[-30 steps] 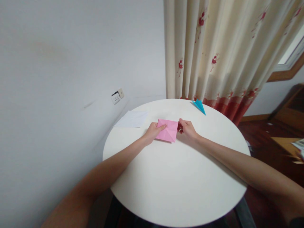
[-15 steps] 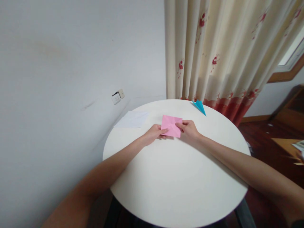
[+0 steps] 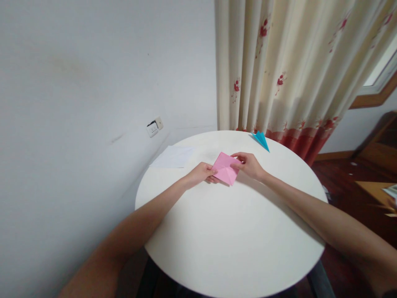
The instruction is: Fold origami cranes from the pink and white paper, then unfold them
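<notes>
A creased square of pink paper (image 3: 226, 169) is held between my two hands, turned so that one corner points toward me. My left hand (image 3: 203, 171) pinches its left corner, thumb on top and fingers beneath. At the right corner my right hand (image 3: 249, 165) grips the sheet, with the thumb on the upper face and the index finger along the far edge. Fold lines meet near the paper's middle. Both hands are just above the white round table (image 3: 232, 231).
White sheets (image 3: 172, 157) lie at the table's back left. A folded blue paper plane (image 3: 261, 140) rests near the far right edge, by a flowered curtain (image 3: 279, 62). A wall with a socket (image 3: 152, 129) borders the left side.
The pink paper has turned from edge-on to corner-toward-me. My right hand has shifted its hold slightly up and to the right; the left keeps its grip.
</notes>
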Motion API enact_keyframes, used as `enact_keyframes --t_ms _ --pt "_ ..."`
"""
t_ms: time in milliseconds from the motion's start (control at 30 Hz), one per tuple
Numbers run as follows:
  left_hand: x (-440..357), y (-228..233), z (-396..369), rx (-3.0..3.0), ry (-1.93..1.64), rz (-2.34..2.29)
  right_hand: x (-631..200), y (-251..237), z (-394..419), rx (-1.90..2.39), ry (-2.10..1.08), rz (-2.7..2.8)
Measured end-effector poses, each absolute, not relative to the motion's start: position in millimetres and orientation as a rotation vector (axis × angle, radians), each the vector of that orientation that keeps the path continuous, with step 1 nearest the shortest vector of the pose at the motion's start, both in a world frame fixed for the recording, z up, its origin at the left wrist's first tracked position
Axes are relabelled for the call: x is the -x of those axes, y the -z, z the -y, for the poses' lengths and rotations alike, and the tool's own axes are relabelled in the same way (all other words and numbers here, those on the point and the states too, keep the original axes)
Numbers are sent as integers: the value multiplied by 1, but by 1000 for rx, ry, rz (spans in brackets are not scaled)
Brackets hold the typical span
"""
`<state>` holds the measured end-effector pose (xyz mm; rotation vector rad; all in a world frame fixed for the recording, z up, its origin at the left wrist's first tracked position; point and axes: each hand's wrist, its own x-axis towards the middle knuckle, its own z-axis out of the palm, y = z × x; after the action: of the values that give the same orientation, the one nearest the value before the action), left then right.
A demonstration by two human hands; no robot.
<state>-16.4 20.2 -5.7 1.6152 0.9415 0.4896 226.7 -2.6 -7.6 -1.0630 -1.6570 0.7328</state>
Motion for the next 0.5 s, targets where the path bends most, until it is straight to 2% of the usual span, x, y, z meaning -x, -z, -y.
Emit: enact_keyframes --t_ms 233,500 --pt "18 -6 -7 -1755 -199 -828 -219 3 19 1101 -1036 1738" --pt "8 -4 -2 -1831 -434 -816 -199 9 28 1084 -1122 1622"
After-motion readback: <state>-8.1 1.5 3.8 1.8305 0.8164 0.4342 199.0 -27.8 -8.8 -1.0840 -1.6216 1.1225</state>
